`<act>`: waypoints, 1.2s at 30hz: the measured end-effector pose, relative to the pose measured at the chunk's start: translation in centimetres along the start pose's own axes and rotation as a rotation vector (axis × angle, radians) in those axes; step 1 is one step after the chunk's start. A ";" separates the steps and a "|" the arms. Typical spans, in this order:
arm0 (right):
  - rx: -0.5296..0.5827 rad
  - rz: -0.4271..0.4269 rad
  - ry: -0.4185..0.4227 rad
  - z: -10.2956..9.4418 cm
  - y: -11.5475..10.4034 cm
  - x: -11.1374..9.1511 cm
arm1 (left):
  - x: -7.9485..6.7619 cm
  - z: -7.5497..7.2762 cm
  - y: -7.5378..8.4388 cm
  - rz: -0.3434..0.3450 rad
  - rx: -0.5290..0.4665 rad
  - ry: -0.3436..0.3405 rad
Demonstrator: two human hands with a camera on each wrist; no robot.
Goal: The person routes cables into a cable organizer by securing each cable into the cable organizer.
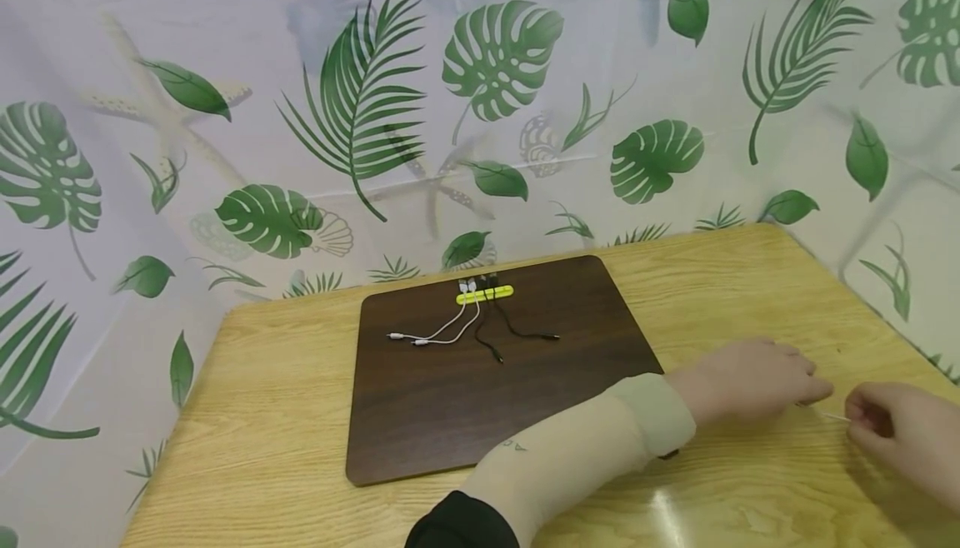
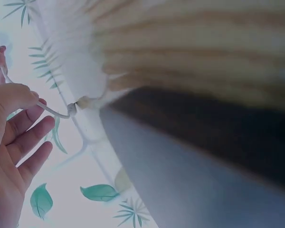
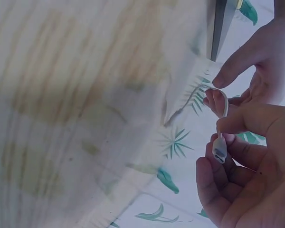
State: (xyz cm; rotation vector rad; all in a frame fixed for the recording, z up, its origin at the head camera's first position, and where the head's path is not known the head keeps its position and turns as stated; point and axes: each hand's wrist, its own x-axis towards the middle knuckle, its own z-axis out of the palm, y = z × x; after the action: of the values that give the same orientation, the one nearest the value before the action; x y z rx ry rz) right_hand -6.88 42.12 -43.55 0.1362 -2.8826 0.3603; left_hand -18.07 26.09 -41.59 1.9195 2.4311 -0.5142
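Note:
In the head view my left hand (image 1: 753, 381) reaches across to the right above the table, and my right hand (image 1: 907, 431) is close beside it. A short white USB cable (image 1: 832, 416) spans the gap between them. My right hand (image 3: 261, 166) pinches the cable just behind its white plug (image 3: 220, 149), whose metal end shows. Between thumb and index finger, my left hand (image 2: 14, 137) holds the cable (image 2: 54, 111), its other fingers spread. A small light grey end piece (image 2: 72, 110) extends past those fingertips.
On the wooden table (image 1: 285, 398) lies a dark brown board (image 1: 435, 415). A yellow cable holder (image 1: 506, 291) at its back edge carries two white cables (image 1: 450, 336) and two black cables (image 1: 525, 331). A leaf-patterned cloth (image 1: 570, 115) hangs behind.

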 end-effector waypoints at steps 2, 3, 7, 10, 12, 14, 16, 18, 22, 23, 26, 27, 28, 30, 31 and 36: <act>0.004 -0.010 0.021 -0.1 -0.2 0.1 | -0.1 0.1 -0.3 -0.016 -0.001 0.010; 0.004 -0.016 0.031 -0.2 -0.3 0.2 | -0.2 0.1 -0.5 -0.020 -0.001 0.017; 0.013 -0.023 0.060 -0.4 -0.7 0.3 | -0.6 0.3 -1.0 -0.035 -0.018 0.023; 0.028 -0.038 0.091 -0.5 -1.0 0.2 | -0.8 0.4 -1.4 -0.038 -0.039 0.028; 0.033 -0.046 0.114 -0.5 -1.2 0.3 | -1.0 0.5 -1.7 -0.041 -0.048 0.036; 0.033 -0.052 0.127 -0.5 -1.3 0.3 | -1.2 0.5 -2.0 -0.043 -0.043 0.047; 0.031 -0.047 0.120 -0.6 -1.3 0.4 | -1.5 0.5 -2.3 -0.045 -0.032 0.065; 0.021 -0.041 0.104 -0.6 -1.3 0.4 | -1.7 0.5 -2.5 -0.045 -0.022 0.084; 0.005 -0.041 0.087 -0.5 -1.3 0.6 | -2.1 0.5 -3.0 -0.039 -0.018 0.110; 0.001 -0.044 0.086 -0.5 -1.3 0.6 | -2.3 0.5 -3.1 -0.040 -0.021 0.112; 0.007 -0.058 0.088 -0.3 -1.3 0.8 | -2.5 0.6 -3.4 -0.042 -0.016 0.126; 0.013 -0.065 0.091 -0.3 -1.3 0.8 | -2.6 0.6 -3.5 -0.045 -0.011 0.129; 0.012 -0.067 0.090 -0.2 -1.3 0.8 | -2.7 0.6 -3.6 -0.046 -0.007 0.131; 0.013 -0.075 0.096 -0.1 -1.4 0.9 | -2.8 0.7 -3.7 -0.047 0.007 0.134; 0.017 -0.081 0.102 -0.1 -1.4 0.9 | -2.8 0.7 -3.7 -0.047 0.013 0.128; -0.002 -0.099 0.124 0.0 -1.9 1.4 | -2.9 0.8 -4.2 -0.049 0.033 0.110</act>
State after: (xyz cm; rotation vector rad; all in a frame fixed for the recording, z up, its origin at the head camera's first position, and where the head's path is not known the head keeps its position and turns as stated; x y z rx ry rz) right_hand -8.01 40.19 -42.76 0.2465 -2.7420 0.3350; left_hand -21.45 22.34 -40.72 1.9556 2.5573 -0.4650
